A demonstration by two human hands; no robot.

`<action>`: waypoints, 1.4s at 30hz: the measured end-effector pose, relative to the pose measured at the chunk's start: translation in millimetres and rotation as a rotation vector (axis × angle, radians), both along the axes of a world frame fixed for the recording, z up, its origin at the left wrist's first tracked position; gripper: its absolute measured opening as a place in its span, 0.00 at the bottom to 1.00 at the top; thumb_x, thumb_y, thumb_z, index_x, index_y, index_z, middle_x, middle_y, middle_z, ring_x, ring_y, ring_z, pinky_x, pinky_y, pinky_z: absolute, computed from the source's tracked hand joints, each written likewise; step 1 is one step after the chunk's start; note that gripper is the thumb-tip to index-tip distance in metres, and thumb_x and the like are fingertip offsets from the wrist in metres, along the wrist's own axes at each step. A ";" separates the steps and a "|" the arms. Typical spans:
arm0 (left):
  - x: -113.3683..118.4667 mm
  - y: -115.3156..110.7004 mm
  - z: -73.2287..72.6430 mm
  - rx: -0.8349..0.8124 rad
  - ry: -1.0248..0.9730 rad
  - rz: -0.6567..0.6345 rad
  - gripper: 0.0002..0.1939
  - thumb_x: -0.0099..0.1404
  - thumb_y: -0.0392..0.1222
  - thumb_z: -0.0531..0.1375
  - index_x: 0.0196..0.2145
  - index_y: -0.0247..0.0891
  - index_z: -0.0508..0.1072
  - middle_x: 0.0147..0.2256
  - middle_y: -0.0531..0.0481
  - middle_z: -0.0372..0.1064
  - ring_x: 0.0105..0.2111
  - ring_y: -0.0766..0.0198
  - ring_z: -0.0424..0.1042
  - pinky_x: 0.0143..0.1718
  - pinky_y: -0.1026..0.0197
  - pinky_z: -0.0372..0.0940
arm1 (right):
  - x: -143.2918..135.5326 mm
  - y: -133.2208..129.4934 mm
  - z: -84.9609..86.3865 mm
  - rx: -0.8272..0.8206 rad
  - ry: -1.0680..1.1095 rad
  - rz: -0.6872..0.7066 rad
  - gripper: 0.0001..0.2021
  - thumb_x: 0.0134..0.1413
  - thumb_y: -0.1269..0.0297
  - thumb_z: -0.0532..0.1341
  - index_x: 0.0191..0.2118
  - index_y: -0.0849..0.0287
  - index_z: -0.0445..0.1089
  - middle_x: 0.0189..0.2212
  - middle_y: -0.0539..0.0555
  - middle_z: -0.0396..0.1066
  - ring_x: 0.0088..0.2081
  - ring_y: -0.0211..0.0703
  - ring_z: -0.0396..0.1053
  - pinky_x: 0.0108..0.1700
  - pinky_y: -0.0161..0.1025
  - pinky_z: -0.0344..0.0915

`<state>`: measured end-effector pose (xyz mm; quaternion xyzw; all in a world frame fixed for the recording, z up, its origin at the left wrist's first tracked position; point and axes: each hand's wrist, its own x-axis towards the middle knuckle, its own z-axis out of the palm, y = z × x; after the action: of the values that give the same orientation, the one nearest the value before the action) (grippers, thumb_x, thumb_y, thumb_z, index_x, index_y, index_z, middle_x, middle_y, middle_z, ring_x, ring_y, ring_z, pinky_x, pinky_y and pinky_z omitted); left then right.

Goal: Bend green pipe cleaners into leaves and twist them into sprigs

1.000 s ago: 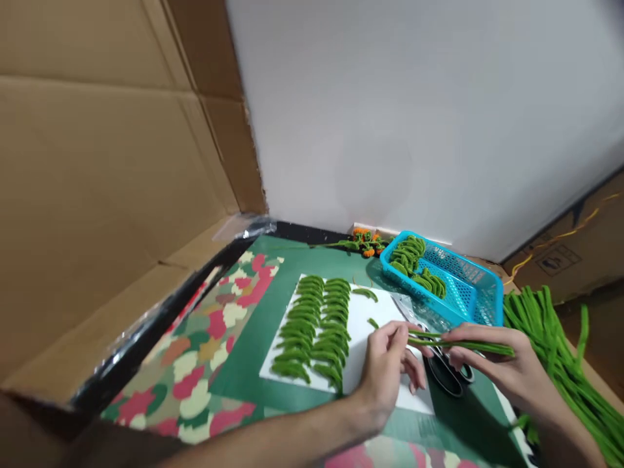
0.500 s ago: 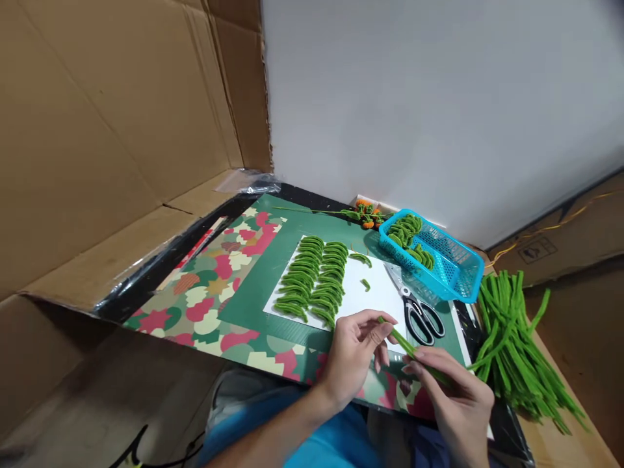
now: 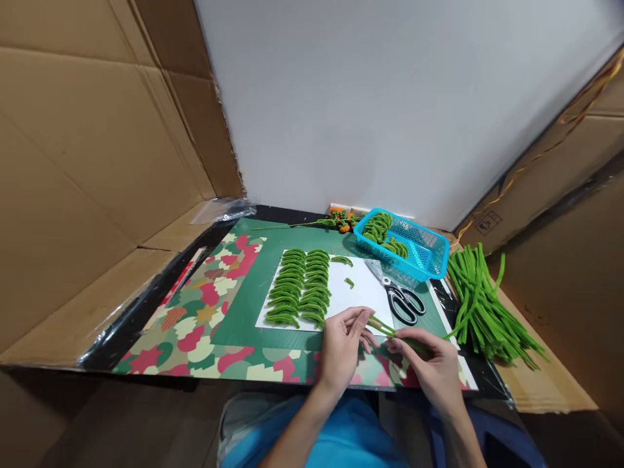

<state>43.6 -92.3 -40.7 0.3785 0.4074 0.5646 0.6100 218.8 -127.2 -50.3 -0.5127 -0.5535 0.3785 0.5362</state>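
Between my two hands stretch green pipe cleaners (image 3: 383,326), with two strands showing side by side. My left hand (image 3: 345,344) pinches one end between thumb and fingers. On the other end, my right hand (image 3: 431,364) has its thumb and fingers closed; part of the length is hidden behind that hand. Two columns of curved green pipe-cleaner pieces (image 3: 285,289) lie on a white sheet (image 3: 361,299) just beyond my left hand. A longer curved piece (image 3: 342,260) and a short bent one (image 3: 349,283) lie apart from them. Black-handled scissors (image 3: 404,304) rest beyond my right hand.
A blue basket (image 3: 429,260) holds more curved green pieces at the back right. To its left lie orange flowers (image 3: 344,221) on a green stem. A large bundle of green pipe cleaners (image 3: 487,312) lies at the right. Cardboard walls (image 3: 97,130) stand at the left.
The view has shifted, so the table things appear further left. Both hands keep their grip on the pipe cleaners, and the two strands between them now show slightly apart.
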 end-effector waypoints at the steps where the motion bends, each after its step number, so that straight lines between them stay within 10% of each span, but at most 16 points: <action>1: 0.1 -0.4 0.9 0.000 0.000 0.009 0.24 0.62 0.58 0.70 0.36 0.30 0.81 0.25 0.47 0.76 0.20 0.64 0.76 0.18 0.68 0.66 | -0.6 -0.2 0.2 -0.004 0.001 0.006 0.09 0.58 0.57 0.71 0.37 0.58 0.82 0.30 0.57 0.83 0.30 0.51 0.83 0.33 0.39 0.81; 25: -3.1 1.1 3.1 0.058 0.144 0.014 0.27 0.63 0.62 0.68 0.39 0.31 0.78 0.25 0.43 0.79 0.22 0.56 0.80 0.23 0.61 0.74 | -2.4 3.3 -6.0 0.124 0.026 -0.029 0.10 0.57 0.56 0.72 0.34 0.58 0.80 0.30 0.55 0.82 0.29 0.46 0.80 0.34 0.38 0.78; 42: -3.6 -6.8 4.3 0.035 0.221 -0.146 0.20 0.68 0.58 0.61 0.36 0.35 0.73 0.25 0.50 0.75 0.12 0.73 0.62 0.11 0.71 0.49 | 0.1 2.8 1.1 0.207 -0.066 -0.022 0.04 0.57 0.63 0.71 0.34 0.57 0.79 0.33 0.55 0.80 0.37 0.47 0.78 0.38 0.39 0.76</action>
<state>40.1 -99.1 -36.4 0.4776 0.4332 0.4806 0.5943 218.9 -124.4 -49.2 -0.4729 -0.6014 0.2964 0.5717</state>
